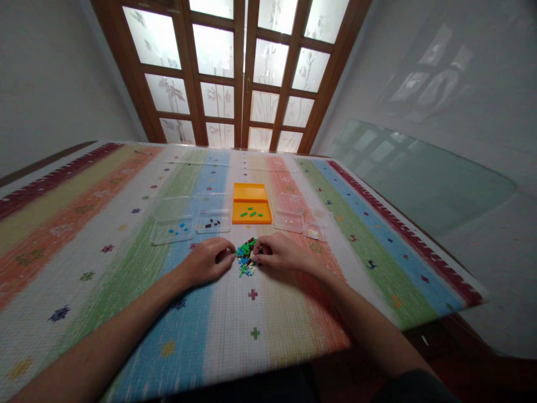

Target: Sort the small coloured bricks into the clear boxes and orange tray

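Left grip (210, 259) and right grip (279, 252) touch the brick pile (245, 259)

Small pieces (245, 259), green, blue, brown, white, heaped on cloth (235, 336)

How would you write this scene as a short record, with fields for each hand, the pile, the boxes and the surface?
Left hand: at the left edge of the pile; grip unclear
Right hand: at the pile's right side; any held piece too small to tell
Pile: small pieces, green, blue, dark brown, whitish
Leftmost clear box: blue pieces
Second clear box: dark pieces
Orange box: open; green pieces
Third clear box: few pale pieces
Rightmost clear box: yellow and whitish contents
Surface: striped tablecloth
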Demonstrator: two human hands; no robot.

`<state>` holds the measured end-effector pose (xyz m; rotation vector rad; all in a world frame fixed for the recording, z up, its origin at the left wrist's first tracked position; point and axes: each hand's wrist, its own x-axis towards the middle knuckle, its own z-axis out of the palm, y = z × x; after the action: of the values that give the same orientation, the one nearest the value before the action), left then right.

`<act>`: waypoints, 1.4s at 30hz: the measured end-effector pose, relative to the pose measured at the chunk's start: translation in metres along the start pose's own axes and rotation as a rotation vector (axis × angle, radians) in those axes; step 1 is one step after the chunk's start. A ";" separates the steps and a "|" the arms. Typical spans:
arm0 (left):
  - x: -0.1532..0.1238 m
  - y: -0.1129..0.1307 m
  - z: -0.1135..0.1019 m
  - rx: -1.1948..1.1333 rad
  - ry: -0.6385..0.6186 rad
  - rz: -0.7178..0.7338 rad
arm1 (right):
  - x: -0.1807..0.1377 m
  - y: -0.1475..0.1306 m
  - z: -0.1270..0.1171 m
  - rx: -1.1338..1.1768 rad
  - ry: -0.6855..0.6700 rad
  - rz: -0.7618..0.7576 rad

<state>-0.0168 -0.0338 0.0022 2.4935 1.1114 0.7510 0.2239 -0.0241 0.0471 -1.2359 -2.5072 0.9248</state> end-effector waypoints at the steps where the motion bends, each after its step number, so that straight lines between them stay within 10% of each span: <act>1: 0.000 0.000 0.000 -0.001 0.000 0.003 | 0.000 0.002 -0.001 0.017 0.005 -0.011; 14: -0.001 -0.002 0.002 -0.004 0.005 -0.007 | -0.016 0.080 -0.064 -0.221 0.472 0.216; 30: 0.000 -0.002 0.001 -0.002 0.006 0.002 | -0.014 0.095 -0.068 -0.450 0.388 0.375; 42: 0.000 -0.002 0.001 -0.001 0.002 -0.005 | -0.016 0.040 -0.048 -0.217 0.296 0.061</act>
<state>-0.0171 -0.0327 0.0002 2.4885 1.1169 0.7527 0.2809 0.0029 0.0613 -1.4023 -2.3889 0.4483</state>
